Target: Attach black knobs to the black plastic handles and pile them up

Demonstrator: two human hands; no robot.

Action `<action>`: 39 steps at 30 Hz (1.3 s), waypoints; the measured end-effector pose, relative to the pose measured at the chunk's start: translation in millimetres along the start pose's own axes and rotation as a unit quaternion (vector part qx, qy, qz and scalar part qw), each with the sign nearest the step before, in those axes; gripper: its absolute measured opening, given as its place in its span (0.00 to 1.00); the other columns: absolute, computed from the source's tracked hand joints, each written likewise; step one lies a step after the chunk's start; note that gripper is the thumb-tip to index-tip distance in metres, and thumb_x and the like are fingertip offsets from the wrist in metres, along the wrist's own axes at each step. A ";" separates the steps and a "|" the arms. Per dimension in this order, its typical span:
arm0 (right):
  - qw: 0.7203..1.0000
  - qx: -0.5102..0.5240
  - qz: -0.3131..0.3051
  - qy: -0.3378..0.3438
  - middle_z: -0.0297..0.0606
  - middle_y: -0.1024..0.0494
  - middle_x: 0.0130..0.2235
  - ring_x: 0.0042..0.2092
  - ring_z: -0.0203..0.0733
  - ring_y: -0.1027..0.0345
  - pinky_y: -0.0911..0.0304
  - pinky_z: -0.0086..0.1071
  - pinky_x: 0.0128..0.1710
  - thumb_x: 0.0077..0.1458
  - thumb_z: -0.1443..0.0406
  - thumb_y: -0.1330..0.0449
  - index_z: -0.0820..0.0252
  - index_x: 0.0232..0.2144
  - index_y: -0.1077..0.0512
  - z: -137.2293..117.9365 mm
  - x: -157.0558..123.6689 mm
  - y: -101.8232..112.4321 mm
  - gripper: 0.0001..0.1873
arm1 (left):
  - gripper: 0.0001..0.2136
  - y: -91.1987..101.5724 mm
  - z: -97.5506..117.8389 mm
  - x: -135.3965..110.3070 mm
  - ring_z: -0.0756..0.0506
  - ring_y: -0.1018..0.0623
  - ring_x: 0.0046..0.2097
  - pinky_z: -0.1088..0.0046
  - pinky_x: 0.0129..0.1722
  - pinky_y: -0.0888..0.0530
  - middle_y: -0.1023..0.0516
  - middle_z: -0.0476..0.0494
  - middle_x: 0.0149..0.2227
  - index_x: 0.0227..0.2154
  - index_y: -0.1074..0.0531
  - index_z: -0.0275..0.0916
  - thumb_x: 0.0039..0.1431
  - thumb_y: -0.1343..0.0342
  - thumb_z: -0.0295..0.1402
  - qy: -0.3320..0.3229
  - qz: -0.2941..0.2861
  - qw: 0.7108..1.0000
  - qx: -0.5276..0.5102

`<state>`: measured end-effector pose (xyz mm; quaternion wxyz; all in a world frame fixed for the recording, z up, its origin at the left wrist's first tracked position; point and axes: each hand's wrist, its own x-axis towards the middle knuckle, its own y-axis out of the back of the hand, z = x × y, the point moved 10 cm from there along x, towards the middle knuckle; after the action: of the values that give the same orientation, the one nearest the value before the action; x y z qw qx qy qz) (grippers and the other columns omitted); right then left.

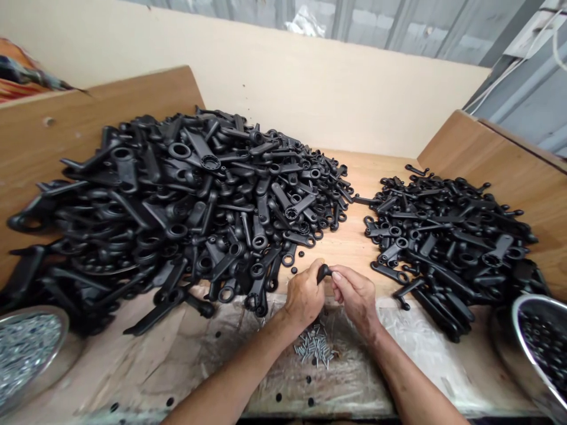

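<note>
Head view: left hand (305,296) and right hand (357,291) hold one black part (324,273).

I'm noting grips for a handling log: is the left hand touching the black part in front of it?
Touching. The head view shows the left hand curled around the black part, whose rounded end sticks out from its grip.

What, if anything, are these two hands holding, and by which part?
A black part: the left hand closes around it, leaving one end exposed. The right hand has its fingertips at that end; whether they grip it cannot be told.
</note>
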<state>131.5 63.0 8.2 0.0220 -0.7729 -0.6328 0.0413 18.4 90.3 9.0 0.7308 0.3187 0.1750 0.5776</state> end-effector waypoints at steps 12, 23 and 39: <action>0.995 0.049 0.019 -0.081 0.27 0.38 0.13 0.14 0.28 0.50 0.55 0.23 0.12 0.45 0.59 0.40 0.62 0.18 0.31 11.5 1.0 -5.4 0.12 | 0.14 -6.8 -0.6 3.6 0.45 0.24 0.33 0.73 0.31 0.33 0.24 0.44 0.29 0.42 0.33 0.40 0.55 0.57 0.26 -0.006 -0.050 0.996 0.073; 1.000 0.011 -0.028 -0.001 0.27 0.37 0.14 0.14 0.28 0.47 0.51 0.22 0.14 0.46 0.59 0.43 0.62 0.18 0.31 -30.7 9.6 -0.9 0.13 | 0.25 0.2 23.1 2.6 0.41 0.27 0.47 0.66 0.43 0.31 0.27 0.36 0.47 0.57 0.47 0.34 0.57 0.55 0.36 -0.117 -0.022 0.992 0.044; 0.711 -0.662 0.120 0.205 0.44 0.25 0.43 0.44 0.47 0.32 0.39 0.35 0.40 0.52 0.65 0.46 0.58 0.42 0.28 -128.0 44.8 109.5 0.14 | 0.11 9.5 16.4 -9.6 0.38 0.39 0.50 0.61 0.44 0.39 0.31 0.38 0.43 0.28 0.25 0.40 0.48 0.52 0.23 -0.195 -0.149 0.929 0.276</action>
<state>258.9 87.5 124.6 -0.3710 -0.6488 -0.3797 -0.5453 19.1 78.0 26.2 0.7118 0.5841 0.2270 0.3172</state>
